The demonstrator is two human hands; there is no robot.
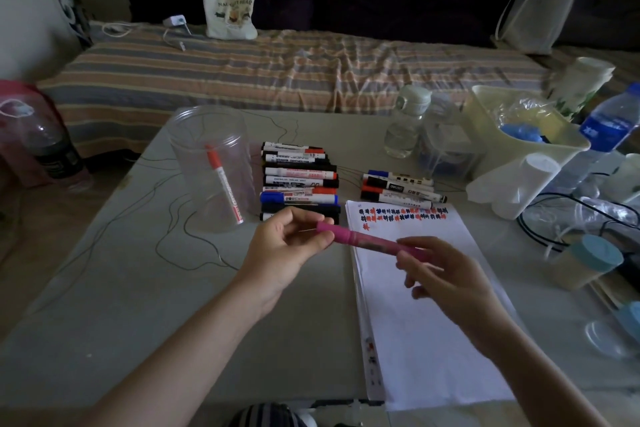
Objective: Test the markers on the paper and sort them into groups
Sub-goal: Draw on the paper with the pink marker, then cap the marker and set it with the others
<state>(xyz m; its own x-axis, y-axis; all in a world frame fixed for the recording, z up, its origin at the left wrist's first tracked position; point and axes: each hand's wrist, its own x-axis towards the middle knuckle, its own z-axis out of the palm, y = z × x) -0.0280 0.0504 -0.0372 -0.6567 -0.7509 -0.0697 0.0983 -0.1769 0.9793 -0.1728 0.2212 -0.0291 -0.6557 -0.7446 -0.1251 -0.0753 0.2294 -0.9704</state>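
Pink marker held at both ends.
My left hand (287, 246) and right hand (446, 274) pinch the smooth cylindrical pink marker (363, 238) over flat white paper (422, 333).

The right hand (450, 274) is blurring with motion and covering the far end of the pink marker (367, 240). The left hand's fingers (313, 218) are hiding the nearest pens of the stacked row of whiteboard markers (299, 180). The stack of white paper sheets (426, 322) is showing coloured test marks too small to read.
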